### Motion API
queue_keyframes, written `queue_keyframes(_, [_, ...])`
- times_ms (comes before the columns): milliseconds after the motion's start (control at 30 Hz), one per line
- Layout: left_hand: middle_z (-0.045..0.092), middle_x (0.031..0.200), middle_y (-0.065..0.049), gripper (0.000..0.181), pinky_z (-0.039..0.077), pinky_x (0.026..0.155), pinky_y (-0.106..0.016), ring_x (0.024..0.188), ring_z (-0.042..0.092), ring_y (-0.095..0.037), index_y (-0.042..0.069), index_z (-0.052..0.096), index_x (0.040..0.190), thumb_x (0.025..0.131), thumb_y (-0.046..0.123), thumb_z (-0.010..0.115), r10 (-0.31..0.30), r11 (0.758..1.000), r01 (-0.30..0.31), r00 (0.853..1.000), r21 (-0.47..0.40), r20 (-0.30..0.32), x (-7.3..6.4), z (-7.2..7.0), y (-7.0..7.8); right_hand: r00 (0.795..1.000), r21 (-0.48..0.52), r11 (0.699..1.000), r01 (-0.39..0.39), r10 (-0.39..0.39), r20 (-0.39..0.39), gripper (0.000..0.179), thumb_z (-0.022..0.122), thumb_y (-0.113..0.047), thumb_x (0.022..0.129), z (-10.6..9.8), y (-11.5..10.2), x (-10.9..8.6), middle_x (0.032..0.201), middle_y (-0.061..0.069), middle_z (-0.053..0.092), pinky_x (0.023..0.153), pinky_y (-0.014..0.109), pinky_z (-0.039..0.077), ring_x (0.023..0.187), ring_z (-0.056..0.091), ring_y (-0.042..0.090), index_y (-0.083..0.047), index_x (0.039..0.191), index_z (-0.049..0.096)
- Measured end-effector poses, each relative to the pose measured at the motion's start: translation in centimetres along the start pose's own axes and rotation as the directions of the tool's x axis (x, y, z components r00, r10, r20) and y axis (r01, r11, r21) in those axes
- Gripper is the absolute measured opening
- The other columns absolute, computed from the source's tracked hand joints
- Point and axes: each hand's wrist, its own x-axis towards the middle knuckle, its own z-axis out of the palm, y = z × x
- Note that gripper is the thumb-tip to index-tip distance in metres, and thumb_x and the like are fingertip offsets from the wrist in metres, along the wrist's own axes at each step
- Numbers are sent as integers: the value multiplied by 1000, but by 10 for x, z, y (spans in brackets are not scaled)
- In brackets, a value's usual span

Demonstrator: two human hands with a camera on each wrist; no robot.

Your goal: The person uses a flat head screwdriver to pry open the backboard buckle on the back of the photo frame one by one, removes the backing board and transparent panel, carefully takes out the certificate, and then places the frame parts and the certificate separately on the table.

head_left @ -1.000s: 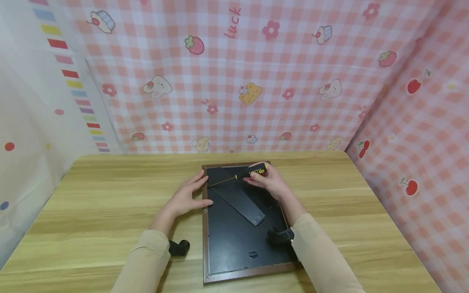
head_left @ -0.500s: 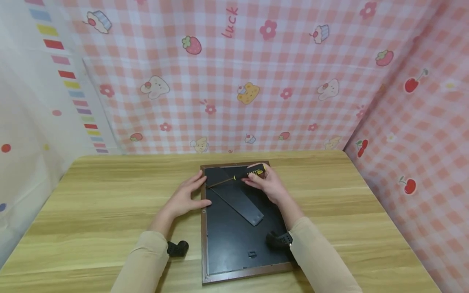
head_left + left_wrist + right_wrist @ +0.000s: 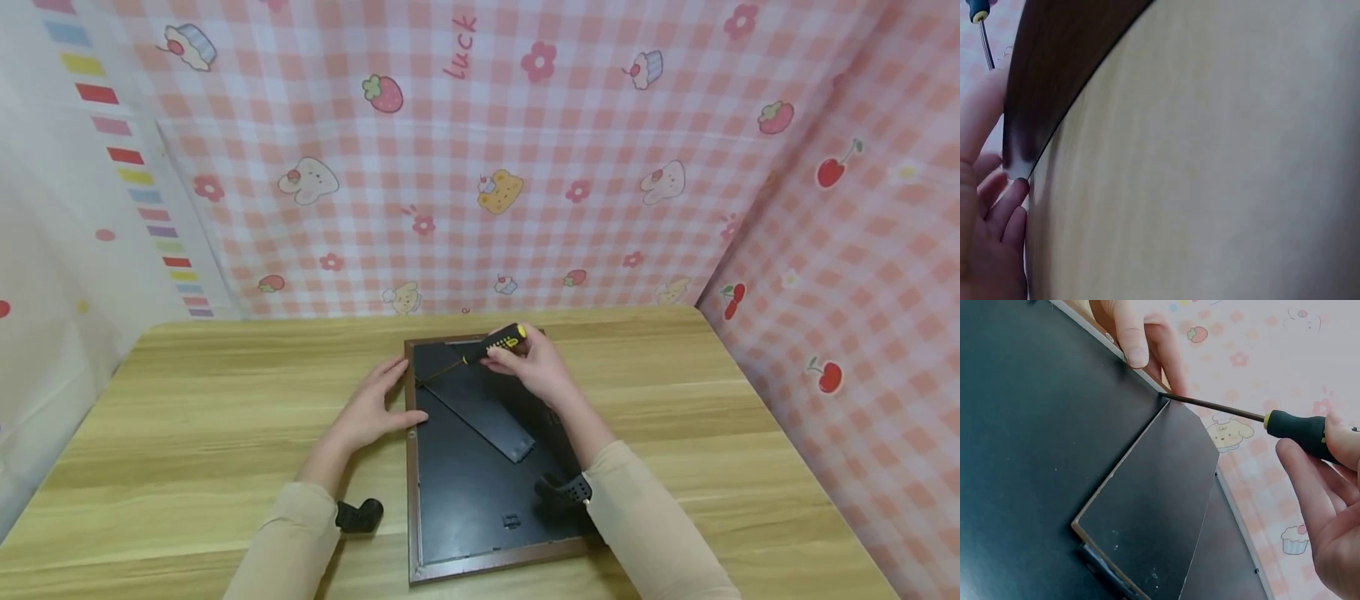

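Observation:
A picture frame [image 3: 450, 517] with a brown rim and black back lies face down on the table. Its stand leg [image 3: 491, 429] lies slantwise across the backing. My right hand [image 3: 536, 367] holds a black and yellow screwdriver [image 3: 495, 343]; in the right wrist view the tip of its shaft [image 3: 1216, 407] meets the rim's inner edge by the leg's corner. My left hand [image 3: 371, 408] holds the frame's left side, thumb [image 3: 1132, 347] over the rim and fingers along the outside. In the left wrist view, fingertips [image 3: 1019, 187] touch the rim's corner.
The wooden table [image 3: 225, 433] extends on both sides of the frame. Behind it hangs a pink checked curtain [image 3: 420, 150], with another cloth at the right. A black strapped device [image 3: 360, 515] sits at the left wrist, another [image 3: 562, 490] at the right.
The screwdriver's handle has risen and tilted more steeply, with the right hand raised slightly. The tip stays near the same spot. The whole view has shifted a little; the left hand keeps its place.

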Motion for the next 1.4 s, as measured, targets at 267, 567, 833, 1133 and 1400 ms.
queue_keyframes(267, [49,140,-22,90,40,106,-53,124,51,-37,-3,42,147,79,38,84,-42,998,39,997,-55,-65,-2,6,0,1000,-56,998,6,-7,-10,32,65,1,94,3,-5,0,112,29,62,83,35,57,98,69,37,10,121,50])
queue_keyframes(567, [41,150,-22,94,31,112,-55,136,39,-40,-2,36,151,78,30,87,13,990,-5,998,-140,54,-10,-8,-7,999,-146,989,35,-36,-4,30,68,-2,93,9,-15,2,105,26,67,78,33,59,94,71,35,6,117,53])
queue_keyframes(833, [36,153,-23,95,28,113,-56,139,33,-42,-4,35,151,78,31,86,12,990,0,996,-144,85,-10,-10,-3,996,-179,980,84,-81,25,29,69,-1,92,12,-22,6,102,25,68,76,32,59,89,72,32,6,115,54])
queue_keyframes(1133, [39,153,-21,94,23,114,-57,142,29,-42,-2,38,150,77,30,87,0,991,9,998,-132,63,-9,-10,-5,990,-312,940,140,-130,53,30,73,-7,90,28,-38,11,99,17,69,72,28,59,85,72,24,2,114,57])
queue_keyframes(1400, [39,153,-20,95,22,114,-58,142,29,-43,-1,37,151,77,34,86,-5,995,11,998,-104,61,-8,-10,-7,979,-525,826,204,-173,108,35,74,-20,91,43,-57,15,94,8,70,67,26,58,78,70,14,-5,119,59])
